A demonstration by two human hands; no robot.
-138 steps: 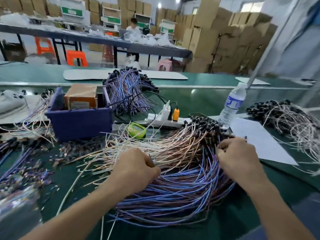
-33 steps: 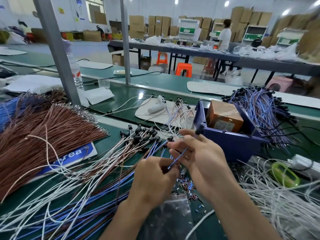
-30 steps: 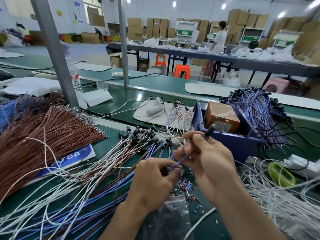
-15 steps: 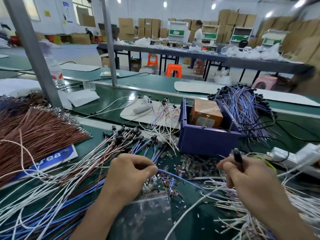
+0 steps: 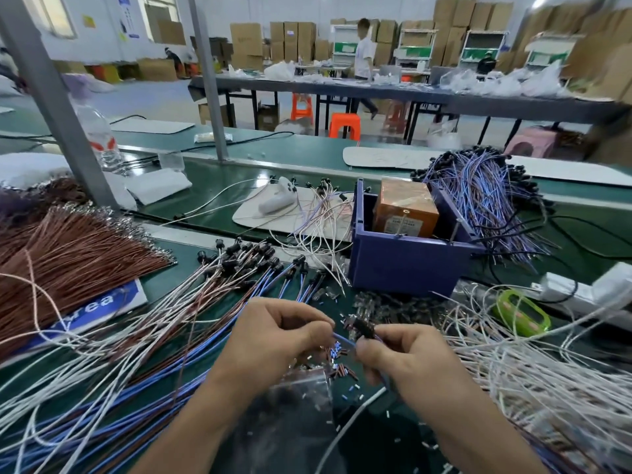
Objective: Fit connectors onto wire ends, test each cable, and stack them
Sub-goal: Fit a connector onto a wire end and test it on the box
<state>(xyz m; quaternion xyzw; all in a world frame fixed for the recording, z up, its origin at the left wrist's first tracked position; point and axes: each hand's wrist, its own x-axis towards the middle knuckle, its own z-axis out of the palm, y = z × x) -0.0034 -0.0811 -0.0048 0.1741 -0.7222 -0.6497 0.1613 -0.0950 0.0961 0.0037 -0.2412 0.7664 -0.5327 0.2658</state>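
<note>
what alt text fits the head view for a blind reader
The left hand pinches a blue wire while the right hand holds its black connector, above a green bench. Loose wires and a blue bin lie around them.

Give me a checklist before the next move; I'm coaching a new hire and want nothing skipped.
1. Left hand pinches the blue wire: ok.
2. Right hand holds the black connector: ok.
3. Wire end lined up with the connector: cannot tell, fingers hide it.
4. Loose small parts lie just below the hands: ok.
5. Green tester in view to the right: ok.
</note>
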